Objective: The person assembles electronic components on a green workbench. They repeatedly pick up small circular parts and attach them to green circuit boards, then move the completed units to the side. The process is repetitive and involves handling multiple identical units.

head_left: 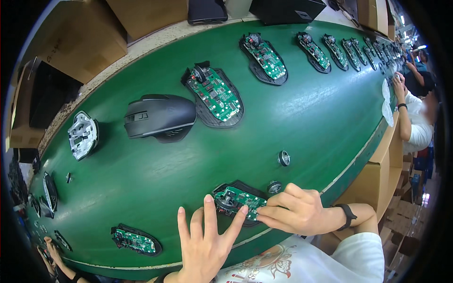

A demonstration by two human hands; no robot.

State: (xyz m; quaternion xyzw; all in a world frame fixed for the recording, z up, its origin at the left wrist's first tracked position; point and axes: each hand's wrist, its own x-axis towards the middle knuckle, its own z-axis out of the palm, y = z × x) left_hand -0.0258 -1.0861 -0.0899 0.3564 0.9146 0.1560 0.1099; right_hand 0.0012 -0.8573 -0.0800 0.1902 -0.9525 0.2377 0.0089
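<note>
In front of me lies an open mouse base point(246, 185) with a green circuit board point(250, 200) in it. A scroll wheel point(226, 201) sits at the board's left end. My left hand point(205, 245) has its fingers spread, and the thumb tip rests on the board. At the board's right end, my right hand point(297, 212) is closed in a pinch, fingertips against the edge. Whatever is between them, if anything, is hidden. A loose scroll wheel point(274, 187) lies just beyond the right fingers, and another wheel point(283, 158) is farther off.
On the green belt point(188, 165) lie a closed black mouse point(160, 117), an open mouse half with board point(217, 96), a pale inner shell point(83, 136) and another board assembly point(136, 239). Several more run to the far right. Cardboard boxes point(80, 37) line the far edge; a co-worker point(415, 120) is at right.
</note>
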